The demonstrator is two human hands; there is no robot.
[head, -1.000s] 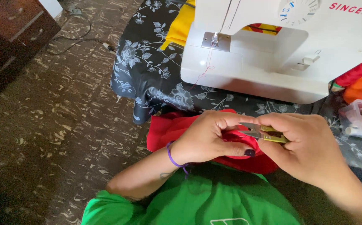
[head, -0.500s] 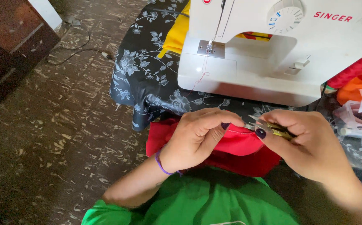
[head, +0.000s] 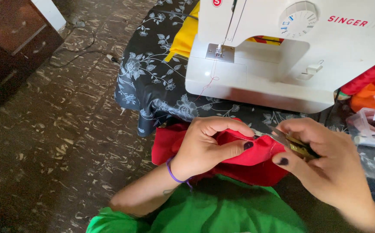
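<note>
Head view: small snips at red fabric, fingers close to the blades

Head view, only camera. Left hand (head: 207, 144) is closed on a fold of red fabric (head: 248, 153), thumb pressed on top, fingers curled over the far edge. Right hand (head: 325, 162) is closed around small brass-coloured thread snips (head: 289, 140), whose blades point left and meet the fabric edge just beside the left fingertips. The fabric lies at the near edge of the tabletop (head: 153, 86), which carries a dark floral cover, and hangs toward the person's green garment (head: 222, 211). A white sewing machine (head: 291, 60) stands behind, and a fine red thread (head: 209, 84) trails down its front from the needle area. A purple band (head: 174, 174) sits on the left wrist.

Risks, as judged:
- Blade tips sit very near the left fingertips; a slip of the pinched fold could bring a finger to the cutting edge.
- The fold is bunched, so a blade could catch a cloth layer rather than a thread alone, leaving a nick.
- Whether the trailing thread joins the held fabric cannot be told; if it does, a tug could pull at the needle.
- The overhanging fabric could slide off the tabletop if the left hand's hold slackens.
</note>
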